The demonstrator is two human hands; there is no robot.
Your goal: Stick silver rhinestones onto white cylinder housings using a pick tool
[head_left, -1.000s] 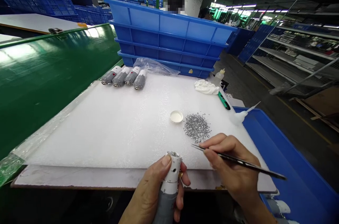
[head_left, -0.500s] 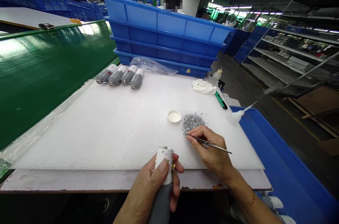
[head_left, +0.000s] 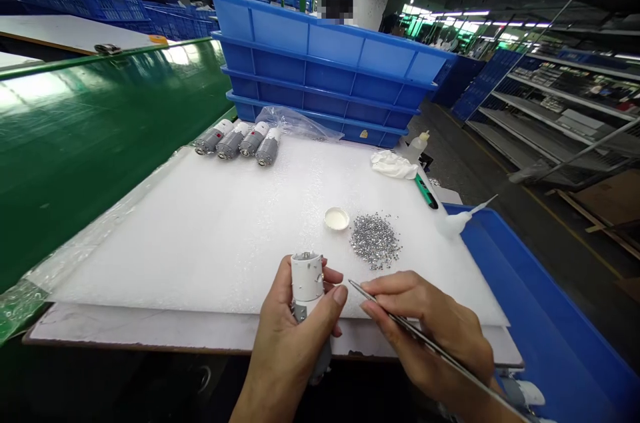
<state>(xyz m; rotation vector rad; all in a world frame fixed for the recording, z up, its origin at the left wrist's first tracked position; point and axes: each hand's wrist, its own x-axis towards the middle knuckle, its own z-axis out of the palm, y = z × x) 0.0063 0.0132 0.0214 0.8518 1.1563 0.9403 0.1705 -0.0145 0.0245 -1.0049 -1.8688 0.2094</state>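
Note:
My left hand [head_left: 295,329] is wrapped round a grey and white cylinder [head_left: 307,279], held upright with its open top facing up. Small silver bits dot the white part; the fingers hide much of the grey lower part. To its right, my right hand [head_left: 435,329] pinches a slim pair of metal tweezers [head_left: 425,341], whose tip points at the cylinder without touching it. Whether the tip carries anything is too small to tell. Beyond the right hand lies a loose pile of tiny shiny silver pieces [head_left: 375,241], beside a small shallow dish of whitish stuff [head_left: 337,219].
Several similar grey and white cylinders [head_left: 240,141] lie at the back left of the white foam sheet [head_left: 200,229]. Stacked blue crates [head_left: 325,76] stand behind. At right are a white cloth [head_left: 393,165], a green cutter [head_left: 427,191], a squeeze bottle [head_left: 454,224] and a blue bin [head_left: 540,316].
My right hand has drawn back from the silver pile toward me, tweezers still in it. The cylinder has risen and turned in my left hand, and the thumb has shifted right. The view has moved slightly.

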